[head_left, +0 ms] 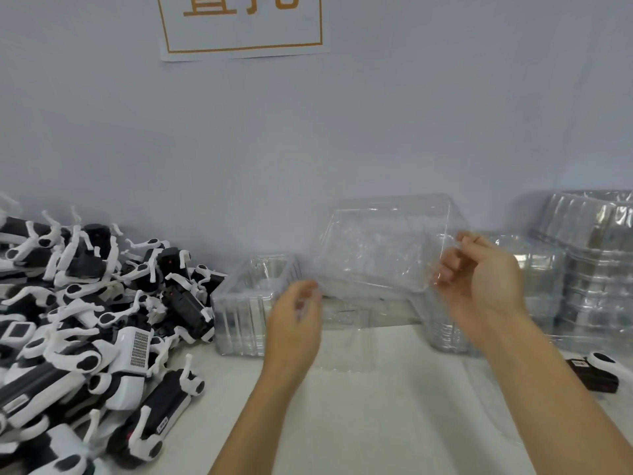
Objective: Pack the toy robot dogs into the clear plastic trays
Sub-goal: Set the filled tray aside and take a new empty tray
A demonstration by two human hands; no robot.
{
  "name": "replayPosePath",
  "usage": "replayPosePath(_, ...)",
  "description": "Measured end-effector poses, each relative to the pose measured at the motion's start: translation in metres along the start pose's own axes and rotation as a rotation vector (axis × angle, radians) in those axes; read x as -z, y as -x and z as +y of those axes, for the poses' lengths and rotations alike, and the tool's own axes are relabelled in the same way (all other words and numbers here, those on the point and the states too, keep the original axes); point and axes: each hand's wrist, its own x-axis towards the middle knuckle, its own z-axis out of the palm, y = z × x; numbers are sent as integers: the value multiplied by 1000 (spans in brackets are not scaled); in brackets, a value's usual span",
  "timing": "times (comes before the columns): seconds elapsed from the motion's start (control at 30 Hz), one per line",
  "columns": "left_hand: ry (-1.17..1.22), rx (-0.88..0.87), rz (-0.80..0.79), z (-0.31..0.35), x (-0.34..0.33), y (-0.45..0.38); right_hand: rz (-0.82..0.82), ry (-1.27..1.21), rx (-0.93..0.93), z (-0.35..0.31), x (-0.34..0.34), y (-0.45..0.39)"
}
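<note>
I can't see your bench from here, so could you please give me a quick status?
Both hands, left hand and right hand, hold one clear tray up, empty. Toy dogs piled left, unpacked. Nothing in the way.

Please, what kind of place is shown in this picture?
Probably a packing station in a toy factory or workshop. A big pile of identical toy robot dogs lies on the table, stacks of clear plastic trays stand at the wall, and a printed paper sign hangs above.
</note>
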Motion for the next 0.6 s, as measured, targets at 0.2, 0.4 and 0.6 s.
replayPosePath(0.2, 643, 419, -70, 33, 43, -15, -122, 26, -144, 16, -5, 6)
replayPosePath(0.4, 444, 237, -179, 34, 64, -20, -145, 295, -118, 36, -7, 5)
replayPosePath(0.6, 292, 205, -75, 27, 72, -27, -104, 453, -116, 41, -1, 1)
